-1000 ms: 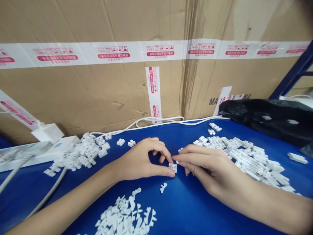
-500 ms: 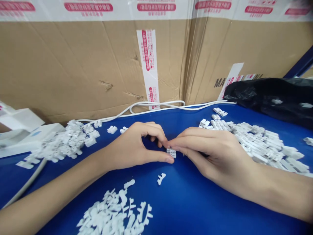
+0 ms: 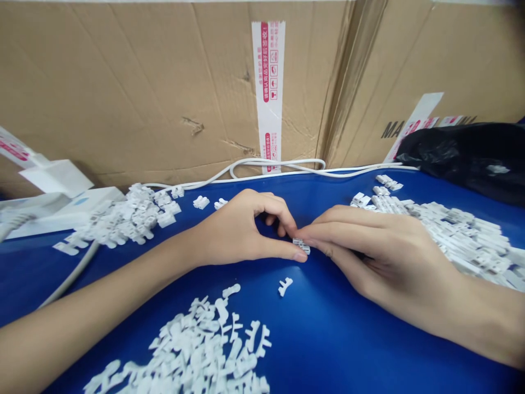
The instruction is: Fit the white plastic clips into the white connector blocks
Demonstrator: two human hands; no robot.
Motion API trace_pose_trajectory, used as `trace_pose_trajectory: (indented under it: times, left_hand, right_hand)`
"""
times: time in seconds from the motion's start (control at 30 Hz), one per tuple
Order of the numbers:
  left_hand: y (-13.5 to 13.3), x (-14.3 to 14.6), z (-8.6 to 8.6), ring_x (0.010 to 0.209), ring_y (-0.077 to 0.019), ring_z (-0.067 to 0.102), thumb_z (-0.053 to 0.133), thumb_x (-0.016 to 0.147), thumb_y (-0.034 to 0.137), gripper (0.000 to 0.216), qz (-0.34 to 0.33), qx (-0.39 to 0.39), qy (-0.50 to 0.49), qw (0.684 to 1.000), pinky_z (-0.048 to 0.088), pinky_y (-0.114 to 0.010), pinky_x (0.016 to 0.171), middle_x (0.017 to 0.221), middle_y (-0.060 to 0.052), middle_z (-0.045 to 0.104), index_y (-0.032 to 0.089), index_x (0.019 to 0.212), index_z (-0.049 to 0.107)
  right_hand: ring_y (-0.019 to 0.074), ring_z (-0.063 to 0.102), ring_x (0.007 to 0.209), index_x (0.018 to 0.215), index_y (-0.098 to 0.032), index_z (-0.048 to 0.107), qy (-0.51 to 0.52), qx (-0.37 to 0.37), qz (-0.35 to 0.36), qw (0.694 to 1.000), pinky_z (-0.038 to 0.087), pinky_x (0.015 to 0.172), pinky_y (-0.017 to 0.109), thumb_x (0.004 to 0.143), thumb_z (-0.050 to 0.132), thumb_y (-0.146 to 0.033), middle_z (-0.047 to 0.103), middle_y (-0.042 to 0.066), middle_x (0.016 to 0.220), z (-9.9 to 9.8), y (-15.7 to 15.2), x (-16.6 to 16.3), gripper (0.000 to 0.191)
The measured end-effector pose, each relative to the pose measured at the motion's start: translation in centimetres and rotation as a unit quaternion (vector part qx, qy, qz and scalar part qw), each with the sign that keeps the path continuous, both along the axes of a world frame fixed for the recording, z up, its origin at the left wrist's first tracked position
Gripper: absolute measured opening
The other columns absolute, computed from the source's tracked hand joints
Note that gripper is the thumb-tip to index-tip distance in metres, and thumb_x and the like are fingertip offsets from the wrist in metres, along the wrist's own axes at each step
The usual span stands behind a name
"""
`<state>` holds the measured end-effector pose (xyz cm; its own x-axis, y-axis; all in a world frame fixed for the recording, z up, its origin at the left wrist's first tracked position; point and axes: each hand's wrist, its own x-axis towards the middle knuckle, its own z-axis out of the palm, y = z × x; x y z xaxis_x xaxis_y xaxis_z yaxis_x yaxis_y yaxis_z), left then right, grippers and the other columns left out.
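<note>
Scraps of white plastic lie heaped nearest me on the blue table, with one loose bit just beyond them. Past that, both hands meet over a small white connector, which sits low over the table between their fingertips. My left hand is curled, thumb and forefinger pinched on the connector. My right hand lies long and nearly flat, its fingertips touching the same piece. Its thumb is hidden, so I cannot tell whether it grips or only presses.

I judge the connector very light, stiff and smooth, so it could easily squirt out of a pinch. The safe hold is on its flat sides, close to the ends. Its long axis seems to run from one hand to the other, dipping slightly toward the right. Which end faces where is too small to tell.

Farther out, a pile of connectors spreads on the right and a smaller pile on the left. Behind them run a white cable, a black bag and cardboard boxes.
</note>
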<state>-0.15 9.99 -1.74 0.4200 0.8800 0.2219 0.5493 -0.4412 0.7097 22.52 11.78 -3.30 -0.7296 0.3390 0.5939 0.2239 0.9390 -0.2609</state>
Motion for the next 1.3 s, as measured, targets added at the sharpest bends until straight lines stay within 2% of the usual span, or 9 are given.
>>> trace_pose_trajectory:
  times: [0.57,0.9,1.3]
  left_hand:
    - [-0.13,-0.19,0.1,0.075,-0.0142,0.057,0.088,0.074,0.033,0.022,-0.024,0.019,0.016,0.999,0.045,-0.028,0.072,0.077,-0.001,0.066,0.017,0.079,0.074]
    - [-0.14,-0.18,0.05,0.075,-0.0135,0.057,0.087,0.075,0.032,0.021,-0.027,0.021,0.019,0.999,0.042,-0.027,0.07,0.077,0.0,0.065,0.017,0.079,0.073]
    - [-0.1,-0.23,0.07,0.075,-0.0125,0.059,0.086,0.076,0.031,0.02,-0.031,0.02,0.017,0.999,0.043,-0.027,0.071,0.077,0.002,0.065,0.017,0.08,0.072]
  right_hand:
    - [0.0167,0.069,0.085,0.111,-0.019,0.075,0.03,-0.05,0.027,0.998,0.056,0.078,0.03,0.094,0.055,-0.003,0.075,0.006,0.097,-0.1,0.04,-0.29,0.031]
    - [0.016,0.07,0.089,0.102,-0.021,0.076,0.033,-0.07,-0.002,0.997,0.056,0.082,0.027,0.094,0.059,-0.007,0.075,0.005,0.1,0.11,-0.14,-0.3,0.023]
    - [0.0197,0.066,0.094,0.098,-0.019,0.071,0.027,-0.067,-0.001,0.997,0.055,0.081,0.032,0.092,0.054,-0.008,0.069,0.009,0.107,0.3,-0.5,-0.36,0.021]
